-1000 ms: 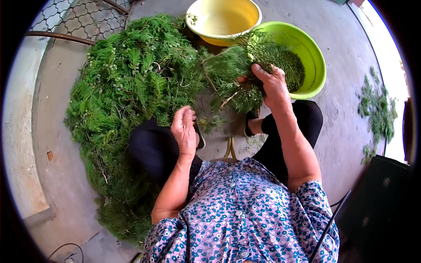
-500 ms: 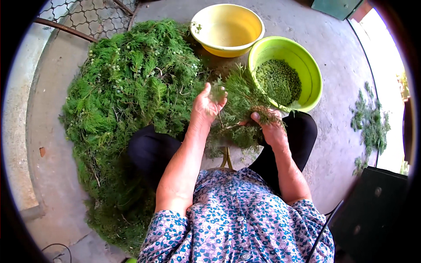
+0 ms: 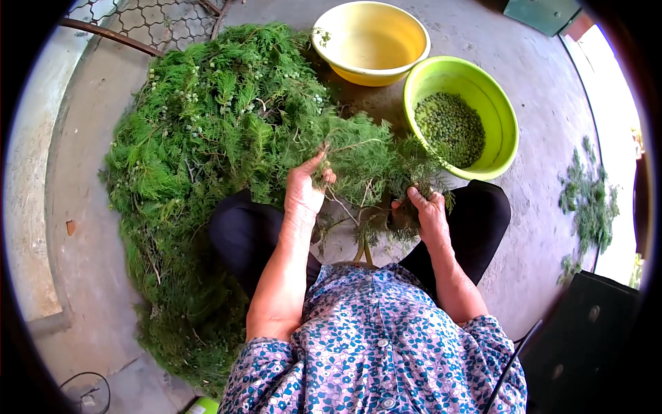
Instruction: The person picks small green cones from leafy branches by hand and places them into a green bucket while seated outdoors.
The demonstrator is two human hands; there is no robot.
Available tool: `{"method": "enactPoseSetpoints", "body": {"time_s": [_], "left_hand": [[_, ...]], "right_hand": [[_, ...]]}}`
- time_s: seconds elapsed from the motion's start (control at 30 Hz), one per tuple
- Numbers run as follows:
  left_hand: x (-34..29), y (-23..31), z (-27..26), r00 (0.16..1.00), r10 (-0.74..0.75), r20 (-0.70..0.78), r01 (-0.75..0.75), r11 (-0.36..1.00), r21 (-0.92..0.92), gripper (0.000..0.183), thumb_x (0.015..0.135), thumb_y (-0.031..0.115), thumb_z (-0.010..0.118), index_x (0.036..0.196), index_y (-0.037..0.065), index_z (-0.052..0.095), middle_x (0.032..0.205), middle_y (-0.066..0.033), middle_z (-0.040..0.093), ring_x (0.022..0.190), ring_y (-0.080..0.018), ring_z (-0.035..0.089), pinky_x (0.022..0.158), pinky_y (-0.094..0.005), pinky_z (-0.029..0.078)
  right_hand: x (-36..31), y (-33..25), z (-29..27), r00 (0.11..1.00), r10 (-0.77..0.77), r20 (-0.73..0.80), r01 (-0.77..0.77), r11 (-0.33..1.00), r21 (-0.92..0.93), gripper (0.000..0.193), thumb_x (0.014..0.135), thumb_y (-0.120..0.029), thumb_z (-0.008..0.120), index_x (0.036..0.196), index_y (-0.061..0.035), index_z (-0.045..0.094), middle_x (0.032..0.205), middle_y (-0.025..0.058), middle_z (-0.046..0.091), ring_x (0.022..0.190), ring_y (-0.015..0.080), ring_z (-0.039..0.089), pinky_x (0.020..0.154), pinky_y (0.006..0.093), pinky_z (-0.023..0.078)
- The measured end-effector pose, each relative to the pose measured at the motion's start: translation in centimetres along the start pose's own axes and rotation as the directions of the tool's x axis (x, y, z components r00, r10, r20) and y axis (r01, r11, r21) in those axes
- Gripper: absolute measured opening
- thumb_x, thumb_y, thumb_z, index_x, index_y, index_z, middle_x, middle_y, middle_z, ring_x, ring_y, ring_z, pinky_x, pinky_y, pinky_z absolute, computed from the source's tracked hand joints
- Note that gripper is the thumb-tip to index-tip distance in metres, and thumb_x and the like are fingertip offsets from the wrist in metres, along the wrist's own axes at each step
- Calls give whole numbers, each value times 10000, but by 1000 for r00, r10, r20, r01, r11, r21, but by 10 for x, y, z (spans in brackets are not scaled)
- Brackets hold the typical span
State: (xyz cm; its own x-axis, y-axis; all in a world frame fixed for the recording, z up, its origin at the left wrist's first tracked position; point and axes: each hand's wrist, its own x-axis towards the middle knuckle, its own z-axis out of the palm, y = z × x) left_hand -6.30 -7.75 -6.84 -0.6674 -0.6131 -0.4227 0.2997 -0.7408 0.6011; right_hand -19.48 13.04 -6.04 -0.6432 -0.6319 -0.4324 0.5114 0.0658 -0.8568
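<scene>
both hands [image 3: 365, 196] grip branch [image 3: 365, 162] – over knees

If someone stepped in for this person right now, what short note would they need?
Left hand: gripping a leafy green branch near its top.
Right hand: closed on the same branch's lower sprigs, beside the green bowl.
Things: big heap of green branches on the floor to the left; green bowl partly filled with small green seeds; yellow bowl holds none.
Done: some seeds collected.
Left: most of the heap looks unpicked.
</scene>
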Motion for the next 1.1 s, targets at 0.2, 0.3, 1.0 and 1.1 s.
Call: {"method": "enactPoseSetpoints", "body": {"time_s": [0.2, 0.3, 1.0, 1.1], "left_hand": [[-24, -8, -6, 984, 176, -43, -142, 899, 414, 154, 774, 78, 647, 889, -18, 610, 795, -85, 609, 689, -184, 575, 608, -310, 478], [-24, -21, -37, 945, 320, 63, -278, 690, 668, 187, 774, 90, 651, 914, -12, 581, 758, -76, 580, 683, -188, 556, 609, -312, 459], [-76, -81, 49, 688, 435, 581, -677, 96, 730, 618, 679, -58, 591, 1260, 58, 416, 1173, -155, 491, 1045, -291, 507, 921, -342, 405], [-89, -88, 66, 712, 283, 643, -695, 155, 702, 800, 628, -32, 629, 1345, 8, 277, 1333, -194, 354, 1223, -357, 371, 1019, -364, 328]], "right_hand": [[4, 13, -5, 989, 136, -57, -123, 972, 200, 164, 867, -172, 553, 915, -16, 551, 734, 88, 622, 627, 169, 612, 566, 296, 514], [5, 17, 3, 984, 174, -49, -166, 977, 135, 184, 858, -155, 561, 936, 11, 545, 809, 85, 611, 672, 168, 612, 600, 300, 526], [-18, 18, 44, 989, -12, 150, -29, 963, 268, 508, 783, -281, 662, 1144, 20, 468, 998, 74, 581, 874, 155, 551, 764, 280, 457], [-1, 44, 7, 991, -134, -2, 131, 964, 233, 311, 789, -106, 613, 1064, 8, 526, 950, 102, 590, 833, 234, 576, 728, 331, 471]]}}
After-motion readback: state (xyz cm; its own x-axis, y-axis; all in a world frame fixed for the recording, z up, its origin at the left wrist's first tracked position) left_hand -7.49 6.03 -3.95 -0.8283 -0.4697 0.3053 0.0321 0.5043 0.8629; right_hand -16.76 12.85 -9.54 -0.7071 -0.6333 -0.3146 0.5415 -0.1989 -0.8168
